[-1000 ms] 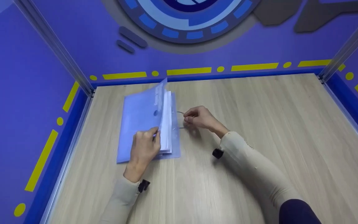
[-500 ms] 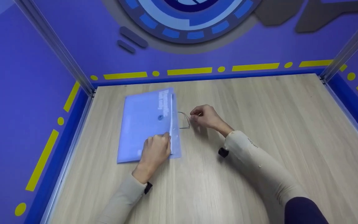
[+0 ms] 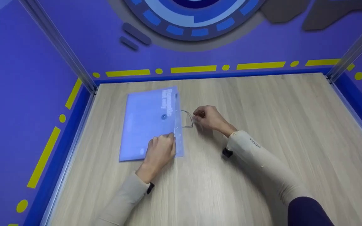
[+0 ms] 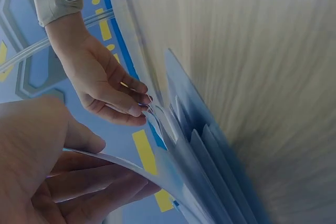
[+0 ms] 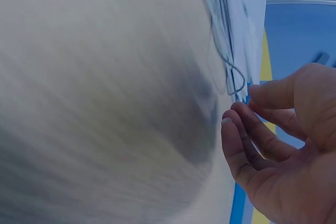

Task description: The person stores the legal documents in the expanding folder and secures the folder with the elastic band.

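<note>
A translucent blue expanding file folder [image 3: 143,125] lies on the tabletop at left of centre, its cover lowered over most of its front. My left hand [image 3: 159,149] pinches the cover's edge near the lower right corner; in the left wrist view the thumb and fingers hold the cover [image 4: 131,166] above the pleated pockets [image 4: 207,145]. A thin elastic cord [image 3: 191,118] loops out from the folder's right side. Beside the loop is my right hand [image 3: 211,117], its fingers loosely curled. In the right wrist view, the cord's rounded end [image 5: 243,82] shows just beyond the thumb tip.
A wood-grain table [image 3: 247,175] bears the folder. Blue printed panels with yellow dashes [image 3: 193,69] stand along the back and sides. Metal posts [image 3: 64,50] rise at the rear corners. A round button [image 3: 164,116] sits on the folder's cover.
My left hand has moved right and lowered the folder's cover from a raised tilt, hiding the white pockets. My right hand has shifted slightly right, and the whole cord loop now shows.
</note>
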A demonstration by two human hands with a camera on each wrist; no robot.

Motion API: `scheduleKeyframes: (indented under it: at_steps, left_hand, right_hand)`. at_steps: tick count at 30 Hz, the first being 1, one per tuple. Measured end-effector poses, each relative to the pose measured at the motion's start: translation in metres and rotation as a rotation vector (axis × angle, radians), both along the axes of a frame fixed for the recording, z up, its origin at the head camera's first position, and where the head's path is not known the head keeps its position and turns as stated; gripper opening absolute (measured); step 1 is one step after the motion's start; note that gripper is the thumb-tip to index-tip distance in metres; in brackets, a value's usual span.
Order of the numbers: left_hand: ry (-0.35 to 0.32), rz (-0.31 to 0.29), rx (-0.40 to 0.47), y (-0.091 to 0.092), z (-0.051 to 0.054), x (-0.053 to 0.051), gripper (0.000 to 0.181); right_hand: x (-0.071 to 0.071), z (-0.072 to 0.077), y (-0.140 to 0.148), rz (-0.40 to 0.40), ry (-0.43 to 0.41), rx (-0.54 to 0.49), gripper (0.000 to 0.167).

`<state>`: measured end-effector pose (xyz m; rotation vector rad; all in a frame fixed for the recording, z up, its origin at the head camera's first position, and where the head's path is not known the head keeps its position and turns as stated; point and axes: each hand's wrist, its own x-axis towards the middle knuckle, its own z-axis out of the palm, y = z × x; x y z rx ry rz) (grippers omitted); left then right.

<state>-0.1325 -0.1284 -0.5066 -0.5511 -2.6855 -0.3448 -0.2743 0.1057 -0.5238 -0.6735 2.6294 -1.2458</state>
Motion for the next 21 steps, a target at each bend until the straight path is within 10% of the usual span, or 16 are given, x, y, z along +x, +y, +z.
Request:
scheduleKeyframes:
  at_steps: [10, 21]
  left_hand:
    - [-0.007, 0.055, 0.028, -0.004, -0.008, -0.001, 0.021]
    - [-0.236, 0.092, 0.072, -0.023, -0.015, -0.008, 0.065]
  right_hand:
    - [0.001, -0.007, 0.0, -0.012, -0.002, 0.023, 0.017]
    - [0.0, -0.008, 0.003, -0.015, -0.016, 0.033, 0.019]
